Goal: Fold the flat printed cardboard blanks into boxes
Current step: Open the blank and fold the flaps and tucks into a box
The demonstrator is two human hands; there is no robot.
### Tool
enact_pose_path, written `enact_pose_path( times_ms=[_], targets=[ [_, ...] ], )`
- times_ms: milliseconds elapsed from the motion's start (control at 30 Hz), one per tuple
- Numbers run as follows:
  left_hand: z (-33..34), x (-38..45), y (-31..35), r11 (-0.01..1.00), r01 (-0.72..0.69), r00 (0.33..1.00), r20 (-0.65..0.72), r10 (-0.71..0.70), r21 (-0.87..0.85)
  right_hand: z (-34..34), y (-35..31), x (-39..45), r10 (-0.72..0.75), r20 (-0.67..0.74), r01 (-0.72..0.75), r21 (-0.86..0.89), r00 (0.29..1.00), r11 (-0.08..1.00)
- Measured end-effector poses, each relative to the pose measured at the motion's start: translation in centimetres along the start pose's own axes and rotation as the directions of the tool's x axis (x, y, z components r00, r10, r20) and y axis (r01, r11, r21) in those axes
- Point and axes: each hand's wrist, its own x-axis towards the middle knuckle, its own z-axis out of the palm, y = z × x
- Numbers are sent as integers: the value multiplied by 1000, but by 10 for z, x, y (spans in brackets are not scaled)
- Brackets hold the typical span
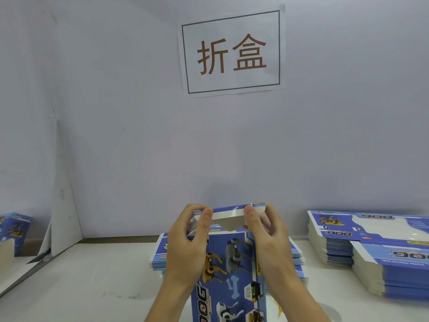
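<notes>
Both hands, left (185,242) and right (267,238), are pinching the blue printed cardboard box's (232,270) white top flap in a closed grip above the white table (92,287).

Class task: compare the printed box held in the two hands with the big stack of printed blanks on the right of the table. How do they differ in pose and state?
The held box is opened into shape, its top flap bent over; the right stack holds flat, unfolded blanks.
The left hand and right hand grip the held box; the right stack lies untouched on the table.
Both share blue dog artwork.
</notes>
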Motion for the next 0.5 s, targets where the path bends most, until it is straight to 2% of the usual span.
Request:
enact_pose_path(
  times_ms=[100,200,233,267,333,400,433,467,500],
  targets=[
    [-3,-2,2,988,124,989,87,-117,-89,1,1,1,25,-18,-26,-29,1000,999],
    [-13,-4,3,986,166,963,211,-165,13,-3,5,2,87,-41,-88,-17,995,996],
    [-18,-3,1,975,220,940,260,-219,29,-6,6,2,107,-18,-107,2,994,994],
    [-24,-3,-2,952,301,895,329,-300,50,-9,7,3,130,20,-131,28,991,991],
    [-38,-2,-4,882,429,731,499,-466,195,-19,8,4,186,110,-192,44,976,980],
    [-50,-3,-6,814,419,555,596,-581,403,-26,10,7,173,113,-171,-28,978,985],
    [-54,-4,-8,797,406,524,600,-605,448,-29,11,8,145,72,-140,-65,987,988],
    [-54,-5,-10,801,411,538,593,-599,435,-30,8,9,113,20,-111,-79,993,991],
    [-52,-6,-12,824,412,591,574,-566,388,-34,8,12,90,-42,-92,-46,995,995]
  ],
)
